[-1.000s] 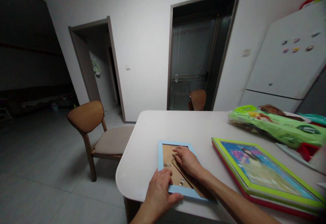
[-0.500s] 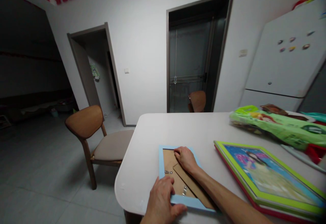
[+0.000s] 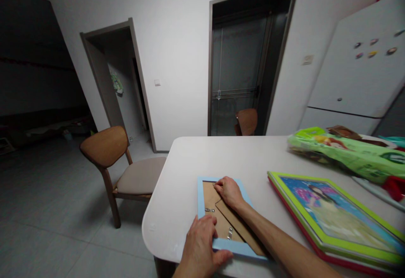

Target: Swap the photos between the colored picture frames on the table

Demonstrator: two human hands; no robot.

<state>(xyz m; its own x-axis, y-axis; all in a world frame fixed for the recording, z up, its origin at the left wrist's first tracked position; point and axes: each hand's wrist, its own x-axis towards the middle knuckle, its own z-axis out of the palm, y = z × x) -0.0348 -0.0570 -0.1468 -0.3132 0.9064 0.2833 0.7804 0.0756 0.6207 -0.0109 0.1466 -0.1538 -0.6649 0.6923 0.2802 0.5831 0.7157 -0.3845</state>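
Observation:
A light-blue picture frame (image 3: 200,198) lies face down on the white table, its brown backing board (image 3: 221,223) and stand flap showing. My left hand (image 3: 200,246) holds the near left corner, thumb on the near edge and fingers over the left side. At the far end of the board, my right hand (image 3: 230,192) has its fingertips pinched at a small metal clip, mostly hidden by them. Two more metal clips show, a left one (image 3: 209,210) and a near one (image 3: 230,233). My right forearm covers part of the frame's right side.
To the right lies a stack of picture frames (image 3: 335,223), the top one lime green with a picture of a figure in a dress. Behind it is a green plastic package (image 3: 348,149). A wooden chair (image 3: 106,147) stands left of the table (image 3: 177,164).
The view has shifted slightly. My right fingertips have moved a little at the frame's far end, where a bit of metal now shows. My left hand keeps its hold.

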